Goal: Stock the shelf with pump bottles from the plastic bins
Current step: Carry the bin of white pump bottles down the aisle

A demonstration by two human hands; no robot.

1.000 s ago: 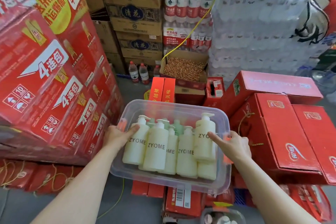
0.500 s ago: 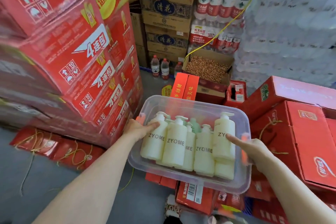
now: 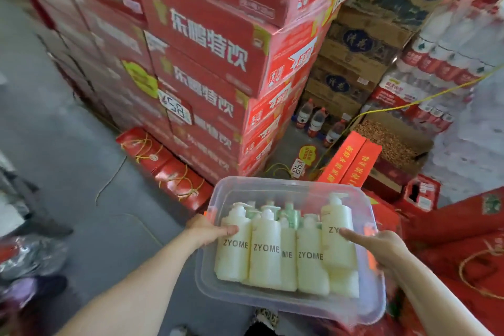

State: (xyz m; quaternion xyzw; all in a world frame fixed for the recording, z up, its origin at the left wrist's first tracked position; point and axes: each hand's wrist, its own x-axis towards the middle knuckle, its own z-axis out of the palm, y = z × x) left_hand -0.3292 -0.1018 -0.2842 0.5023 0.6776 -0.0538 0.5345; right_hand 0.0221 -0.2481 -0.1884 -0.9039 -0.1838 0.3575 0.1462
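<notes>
- Beside the stacked red cartons point(image 3: 207, 43), you are carrying a clear plastic bin point(image 3: 289, 305) of cream pump bottles point(image 3: 266, 251).
- Your left hand point(image 3: 208, 229) and right hand point(image 3: 381, 247) are each clamping a side rim, thumbs inside.

Open grey concrete floor point(image 3: 68, 161) across left and lower-left of frame, passable. Blocked at upper centre by tall stack of red printed cardboard cartons point(image 3: 207, 63). Hemmed in at right by low red gift boxes point(image 3: 458, 229); brown cardboard cartons point(image 3: 351, 63) and shrink-wrapped water-bottle packs point(image 3: 441, 63) upper right.
</notes>
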